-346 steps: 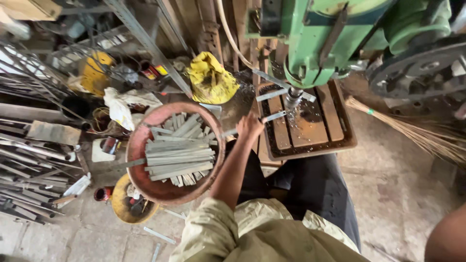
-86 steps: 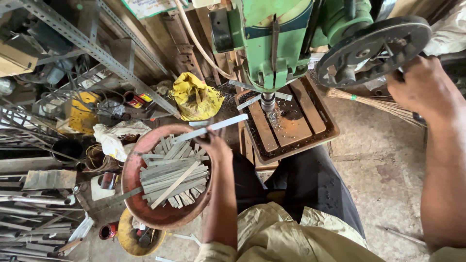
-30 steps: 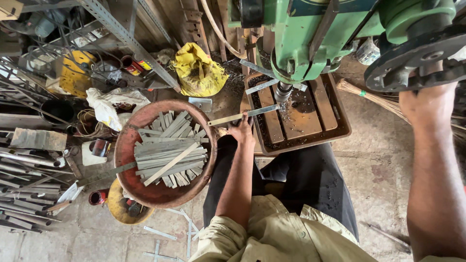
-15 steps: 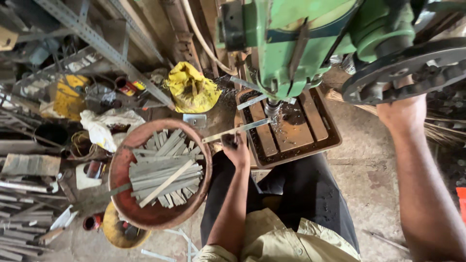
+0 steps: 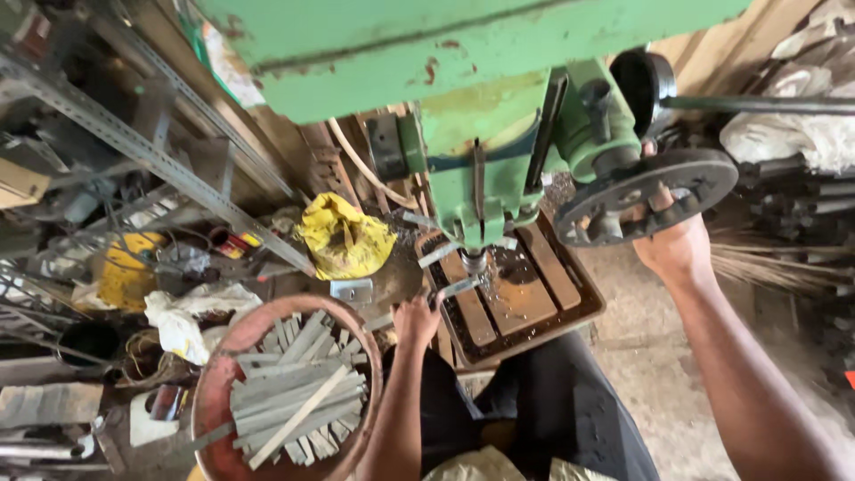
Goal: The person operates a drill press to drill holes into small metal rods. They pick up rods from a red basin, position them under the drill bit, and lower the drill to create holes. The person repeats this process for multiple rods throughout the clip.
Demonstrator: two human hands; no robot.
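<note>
While left hand [image 5: 417,319] pinches the metal strip [image 5: 450,292], its long axis runs left-right under the drill bit [image 5: 475,264]. Right hand [image 5: 674,242], farther right, is clamped on the feed wheel [image 5: 647,196].

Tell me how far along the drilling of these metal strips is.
In hand: the left hand holds a metal strip under the drill bit; the right hand grips the feed wheel. Left: many strips lie in the round basin. No finished pile can be made out.
</note>
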